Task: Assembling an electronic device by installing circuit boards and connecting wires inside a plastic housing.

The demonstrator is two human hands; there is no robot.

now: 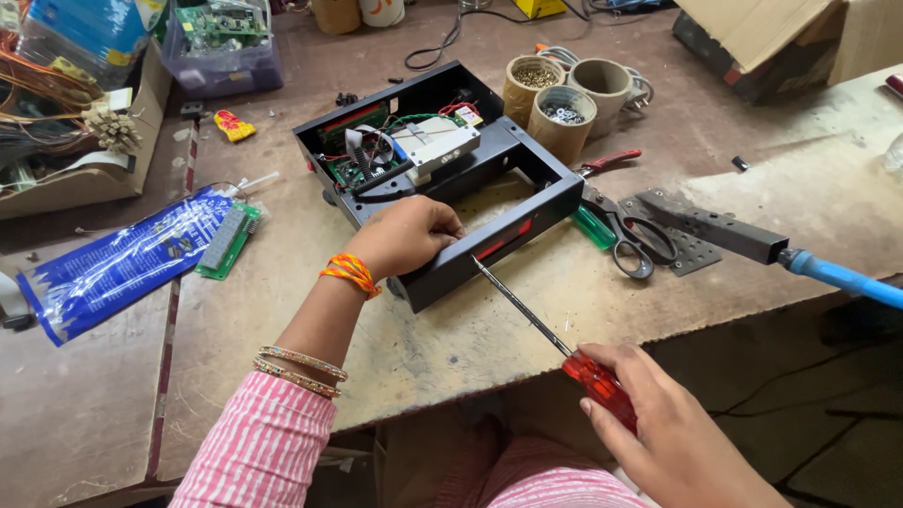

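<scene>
Nearest, at 5 o'clock: right hand [663, 423], fingers wrapped shut around the red handle of a screwdriver [602, 384]; its thin shaft runs up toward 11 o'clock, the tip touching the front wall of the black housing. At 7 o'clock: a pink striped sleeve [263, 447], with bangles and an orange thread band on the wrist. Centre: left hand [406, 235], fingers curled over the near edge of the open black housing [499, 246], gripping it flat on the workbench [470, 339]. Inside the housing, toward 12 o'clock: green circuit boards, coloured wires and a pale metal block. At 3 o'clock, just beside the housing: scissors [632, 237], a perforated metal bracket and a blue-handled tool [837, 275]. At 9 o'clock: a blue plastic bag [122, 263] and a small green board. At 1 o'clock, farther off: three cardboard tubes [560, 99], two showing small hardware. Farthest, at 11 o'clock: a box of wires.
</scene>
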